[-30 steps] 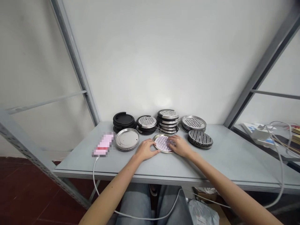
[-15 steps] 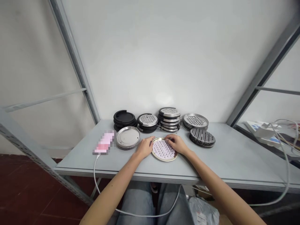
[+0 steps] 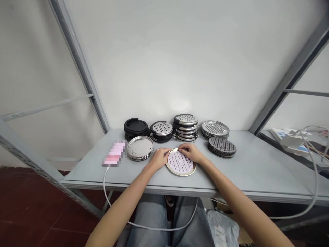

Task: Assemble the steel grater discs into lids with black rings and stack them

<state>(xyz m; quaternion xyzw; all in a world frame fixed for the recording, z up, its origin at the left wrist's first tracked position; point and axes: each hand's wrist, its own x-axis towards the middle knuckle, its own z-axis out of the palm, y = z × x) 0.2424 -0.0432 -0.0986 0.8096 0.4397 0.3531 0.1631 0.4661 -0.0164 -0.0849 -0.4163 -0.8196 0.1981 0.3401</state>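
A round metal tray with a perforated grater-like disc point(image 3: 180, 164) in it lies near the table's front edge. My left hand point(image 3: 159, 157) grips its left rim, fingers curled at the edge. My right hand point(image 3: 190, 152) is at its upper rim, with the fingertips bent together over the disc's top edge. Just left of my left hand is a stack of plain metal lids point(image 3: 140, 148). Dark perforated discs point(image 3: 222, 146) are piled to the right of my right hand.
Along the wall stand black rings point(image 3: 135, 126), perforated discs on black rings point(image 3: 161, 129), a taller stack with clasps point(image 3: 185, 120) and metal trays point(image 3: 215, 129). A blurred pink phone point(image 3: 114, 153) with a white cable lies left on the grey table point(image 3: 259, 164).
My right hand has shifted slightly left along the upper rim, its fingers drawn closer together. My left hand stays at the left rim. The camera view has shifted a little.
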